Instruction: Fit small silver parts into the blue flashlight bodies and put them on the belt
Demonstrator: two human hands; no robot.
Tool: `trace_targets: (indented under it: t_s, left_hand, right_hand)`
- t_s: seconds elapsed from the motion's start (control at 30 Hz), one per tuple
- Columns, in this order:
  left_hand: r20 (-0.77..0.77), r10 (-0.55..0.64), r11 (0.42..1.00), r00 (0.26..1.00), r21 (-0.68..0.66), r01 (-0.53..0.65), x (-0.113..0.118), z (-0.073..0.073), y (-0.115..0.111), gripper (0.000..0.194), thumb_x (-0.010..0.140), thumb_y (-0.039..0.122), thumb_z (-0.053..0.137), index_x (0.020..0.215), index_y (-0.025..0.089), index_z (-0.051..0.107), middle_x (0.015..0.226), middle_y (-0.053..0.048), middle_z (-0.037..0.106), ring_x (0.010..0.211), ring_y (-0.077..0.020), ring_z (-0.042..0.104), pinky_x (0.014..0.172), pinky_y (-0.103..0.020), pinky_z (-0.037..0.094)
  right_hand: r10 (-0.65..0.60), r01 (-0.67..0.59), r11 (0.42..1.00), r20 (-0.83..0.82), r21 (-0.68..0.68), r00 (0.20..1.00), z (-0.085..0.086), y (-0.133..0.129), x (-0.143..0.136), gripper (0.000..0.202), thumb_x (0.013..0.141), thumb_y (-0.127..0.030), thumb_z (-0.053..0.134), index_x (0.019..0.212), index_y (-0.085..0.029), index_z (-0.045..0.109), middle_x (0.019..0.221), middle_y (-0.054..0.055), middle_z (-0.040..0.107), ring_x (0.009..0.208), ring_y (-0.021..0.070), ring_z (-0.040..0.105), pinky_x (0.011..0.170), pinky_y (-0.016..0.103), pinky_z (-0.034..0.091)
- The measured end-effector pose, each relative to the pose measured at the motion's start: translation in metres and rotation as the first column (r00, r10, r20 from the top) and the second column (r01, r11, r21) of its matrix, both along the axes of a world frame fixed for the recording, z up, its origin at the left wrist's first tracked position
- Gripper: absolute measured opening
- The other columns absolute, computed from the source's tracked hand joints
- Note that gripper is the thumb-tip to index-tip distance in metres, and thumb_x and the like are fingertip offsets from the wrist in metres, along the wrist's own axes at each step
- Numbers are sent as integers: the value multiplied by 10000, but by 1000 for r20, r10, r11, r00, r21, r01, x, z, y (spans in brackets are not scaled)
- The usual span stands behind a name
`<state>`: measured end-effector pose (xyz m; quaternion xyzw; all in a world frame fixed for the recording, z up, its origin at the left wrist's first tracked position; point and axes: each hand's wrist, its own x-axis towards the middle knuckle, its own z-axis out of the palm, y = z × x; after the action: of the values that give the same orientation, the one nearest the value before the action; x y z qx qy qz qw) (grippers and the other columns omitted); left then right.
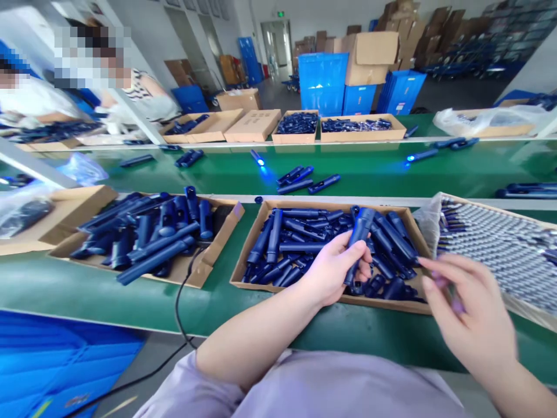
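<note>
My left hand is closed around a dark blue flashlight, holding it tilted above a shallow cardboard box full of similar blue flashlight bodies. To the right, my right hand hovers by the box's right edge, thumb and fingertips drawn together. Purple shows between its blurred fingers, but I cannot make out what it is. Beyond that hand, a plastic-lined box holds dense rows of small silver-ended parts.
On the left stands another carton heaped with blue tubes, a black cable running down from it. Several flashlights lie on the green belt, a few of them lit. Boxes of parts line the far side, where other people sit.
</note>
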<state>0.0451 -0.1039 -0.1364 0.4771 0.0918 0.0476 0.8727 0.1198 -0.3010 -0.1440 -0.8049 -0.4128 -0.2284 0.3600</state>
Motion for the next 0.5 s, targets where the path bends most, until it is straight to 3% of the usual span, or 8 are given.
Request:
trace_targets:
  t_s: [0.1,0.13,0.17,0.23,0.27,0.3,0.4,0.5]
  left_hand:
    - [-9,-13,970,1000,242,15,0,19,24,381,833,499,605,1014,167,553,810,-5,583,521,-71,537,471,-206,441]
    - [-31,18,922,999,388,-5,4,28,39,400,842,520,583,1045,176,561,816,-8,594,499,-70,524,456,-209,432]
    - [-60,79,832,995,553,-33,10,38,59,424,855,529,560,1112,191,561,814,-9,606,485,-72,513,445,-211,421]
    - [-97,326,534,940,840,-99,27,57,106,451,893,510,504,1252,239,534,870,-19,641,532,-94,555,487,-227,444]
    - [-126,465,340,876,939,-45,37,64,129,424,914,457,486,1278,243,530,920,-31,661,596,-116,597,548,-244,474]
    - [-182,578,174,796,980,98,48,70,150,381,912,402,510,1253,237,558,970,-41,674,708,-144,640,648,-262,501]
    - [-216,643,87,734,974,211,80,74,188,347,882,347,599,1157,134,611,1098,-114,649,984,-224,631,863,-370,498]
    - [-226,589,56,776,969,239,107,64,193,390,916,376,564,1221,133,561,1211,-110,585,1050,-208,592,899,-435,498]
  right_hand:
    - [-37,40,998,85,-40,996,-29,-43,8,383,883,-320,530,1257,-379,585,1036,81,593,918,276,597,853,491,463]
    - [-49,52,998,103,-28,993,-43,-55,11,441,874,-330,526,1302,-435,547,1011,84,602,881,291,600,843,518,454]
    - [-48,49,999,123,-10,991,-57,-66,13,476,865,-339,527,1323,-467,523,978,87,610,829,298,599,815,533,448]
    - [-54,55,998,115,-6,992,-80,-80,13,520,855,-327,542,1355,-460,495,972,91,621,817,305,600,789,532,449]
    - [-53,56,998,105,-22,993,-89,-84,11,510,859,-316,546,1355,-426,506,990,92,623,839,303,603,792,523,452]
    - [-54,58,998,94,-39,994,-94,-85,8,478,867,-305,547,1340,-377,528,1019,95,620,872,299,604,804,508,454]
    - [-45,51,998,118,-47,992,-94,-80,0,328,892,-263,534,1213,-226,588,1072,108,598,926,256,596,835,430,455]
    - [-64,64,998,116,2,991,-85,-73,-5,259,897,-196,530,1147,-180,595,1085,105,581,946,210,590,852,355,453]
